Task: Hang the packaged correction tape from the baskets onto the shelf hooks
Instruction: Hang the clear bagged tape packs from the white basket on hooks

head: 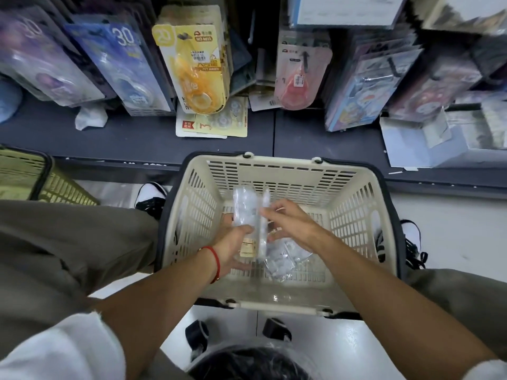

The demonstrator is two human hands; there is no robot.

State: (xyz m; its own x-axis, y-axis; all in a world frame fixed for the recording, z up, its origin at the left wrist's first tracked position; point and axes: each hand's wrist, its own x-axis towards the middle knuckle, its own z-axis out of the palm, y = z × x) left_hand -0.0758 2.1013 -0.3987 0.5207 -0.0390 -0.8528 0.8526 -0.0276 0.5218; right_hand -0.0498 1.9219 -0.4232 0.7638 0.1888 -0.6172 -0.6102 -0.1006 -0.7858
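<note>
A cream plastic basket [356, 215] stands on the floor between my legs, below the shelf. Inside it my left hand [233, 242] grips a clear pack of correction tape [245, 208] that stands upright. My right hand [290, 223] pinches a second thin clear pack [265, 198] beside the first. More clear packs [282, 259] lie on the basket's bottom. Above, packaged correction tapes hang on the shelf hooks: a yellow one [197, 69] and a pink one [299, 75].
Blue and purple packs [131, 67] hang at the left, mixed packs [370, 86] at the right. Loose yellow cards [214, 122] lie on the dark shelf base [123, 138]. A green basket [33, 179] stands at the left. My shoes flank the cream basket.
</note>
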